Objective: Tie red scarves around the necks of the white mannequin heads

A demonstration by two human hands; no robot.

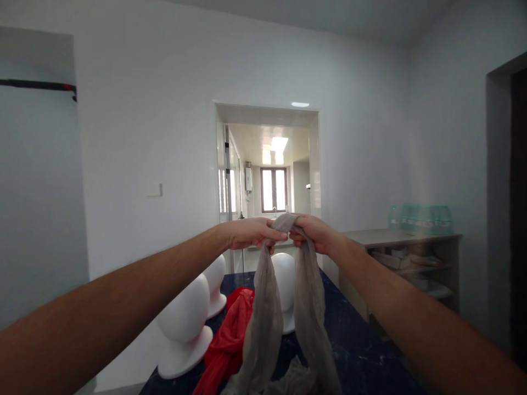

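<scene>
A grey scarf (310, 285) hangs in a loop from both hands, its two lengths falling side by side to the dark blue table (354, 345). My left hand (255, 233) pinches it on one side of the top bend. On the other side my right hand (313, 230) has its fingers closed round the cloth. Behind the hanging lengths stands a white mannequin head (284, 280), partly covered by the scarf. A red scarf (233, 329) lies bunched on the table to the left of the grey one.
Two more white mannequin heads, a near one (185, 312) and a farther one (214, 282), stand along the table's left side. At the right is a shelf unit (395, 237) with bottles (426, 218) on top. A doorway opens beyond the table.
</scene>
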